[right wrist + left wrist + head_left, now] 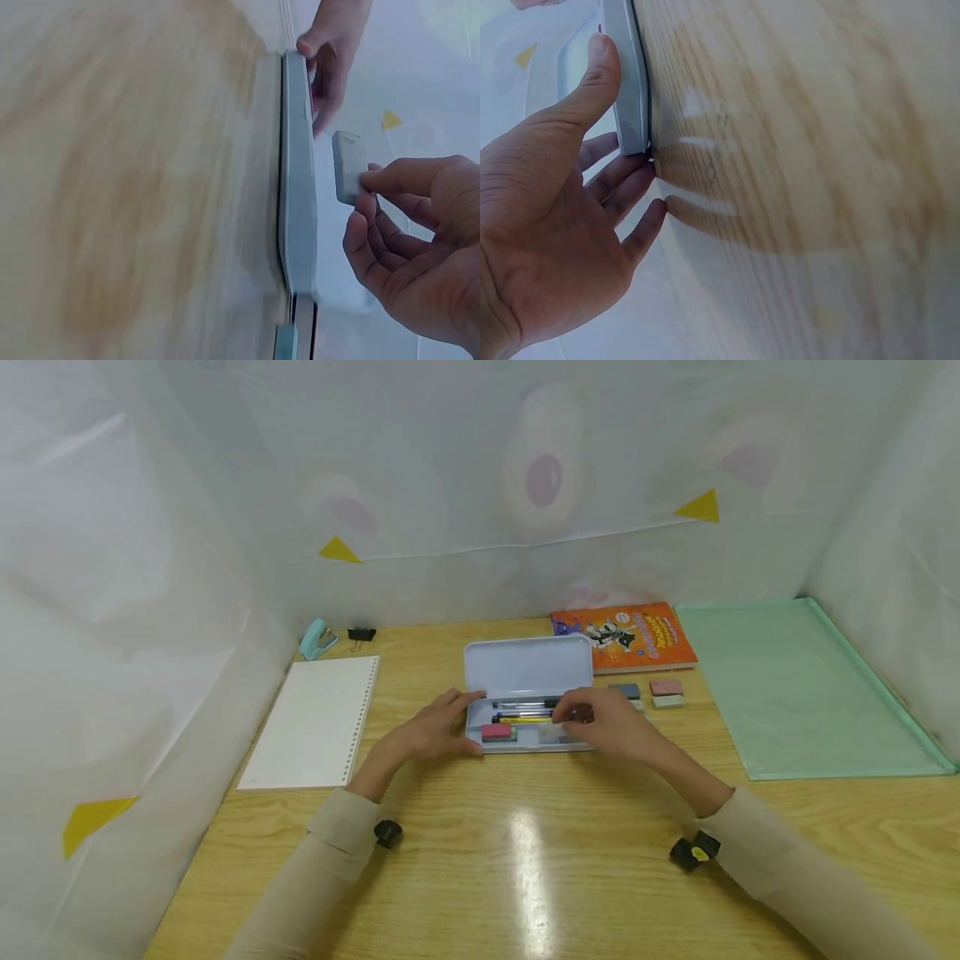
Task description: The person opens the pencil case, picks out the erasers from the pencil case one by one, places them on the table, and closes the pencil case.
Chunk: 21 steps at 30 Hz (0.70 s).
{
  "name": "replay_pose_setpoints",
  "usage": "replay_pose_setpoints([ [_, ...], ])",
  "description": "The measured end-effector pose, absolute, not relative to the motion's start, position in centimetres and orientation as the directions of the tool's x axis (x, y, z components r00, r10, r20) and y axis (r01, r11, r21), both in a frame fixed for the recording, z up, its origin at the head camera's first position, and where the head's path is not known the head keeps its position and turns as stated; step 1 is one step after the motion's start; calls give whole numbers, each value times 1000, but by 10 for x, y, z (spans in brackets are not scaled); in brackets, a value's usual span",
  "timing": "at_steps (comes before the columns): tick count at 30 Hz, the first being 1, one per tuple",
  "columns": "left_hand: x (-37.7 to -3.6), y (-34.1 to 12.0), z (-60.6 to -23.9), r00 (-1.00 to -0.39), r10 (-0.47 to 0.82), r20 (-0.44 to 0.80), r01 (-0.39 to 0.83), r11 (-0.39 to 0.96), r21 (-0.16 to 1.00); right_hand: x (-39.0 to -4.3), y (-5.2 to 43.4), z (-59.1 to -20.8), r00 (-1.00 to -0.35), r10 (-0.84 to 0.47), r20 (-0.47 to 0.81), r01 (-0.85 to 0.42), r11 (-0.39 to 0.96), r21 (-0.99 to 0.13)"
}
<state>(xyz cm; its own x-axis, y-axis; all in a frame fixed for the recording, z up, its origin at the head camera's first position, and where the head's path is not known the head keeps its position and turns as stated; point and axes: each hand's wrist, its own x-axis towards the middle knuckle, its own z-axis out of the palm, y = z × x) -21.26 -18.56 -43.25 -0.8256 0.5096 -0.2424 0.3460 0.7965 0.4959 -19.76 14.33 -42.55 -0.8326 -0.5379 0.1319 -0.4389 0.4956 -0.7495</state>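
A light blue pencil case (pixel 525 670) lies open mid-table, its lid raised at the back. Its tray holds pens (pixel 525 703) and a pink eraser (pixel 497 731). My left hand (pixel 450 727) braces the case's left end, thumb on the rim and fingers straight; the left wrist view shows the left hand (pixel 622 127) against the case wall (pixel 630 75). My right hand (pixel 592 720) hovers over the tray's right half. In the right wrist view the right hand (pixel 365 191) pinches a small grey-blue eraser (pixel 347 161) just above the case (pixel 298 187).
Loose erasers, blue (pixel 625 691) and pink (pixel 666 687), lie right of the case. Behind is an orange book (pixel 626 635), with a green sheet (pixel 802 685) at far right. A ring-bound pad (pixel 315 722), teal stapler (pixel 317 639) and binder clip (pixel 362 633) sit left. White curtains enclose the table.
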Motion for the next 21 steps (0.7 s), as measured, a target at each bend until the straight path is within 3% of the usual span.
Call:
replay_pose_setpoints([
  [10, -211, -185, -432, -829, 506, -239, 346, 799, 491, -197, 214, -423, -897, -424, 127, -387, 612, -690],
  [21, -211, -184, -430, -827, 513, -231, 358, 796, 488, -190, 278, -421, -911, -399, 100, -367, 679, -636],
])
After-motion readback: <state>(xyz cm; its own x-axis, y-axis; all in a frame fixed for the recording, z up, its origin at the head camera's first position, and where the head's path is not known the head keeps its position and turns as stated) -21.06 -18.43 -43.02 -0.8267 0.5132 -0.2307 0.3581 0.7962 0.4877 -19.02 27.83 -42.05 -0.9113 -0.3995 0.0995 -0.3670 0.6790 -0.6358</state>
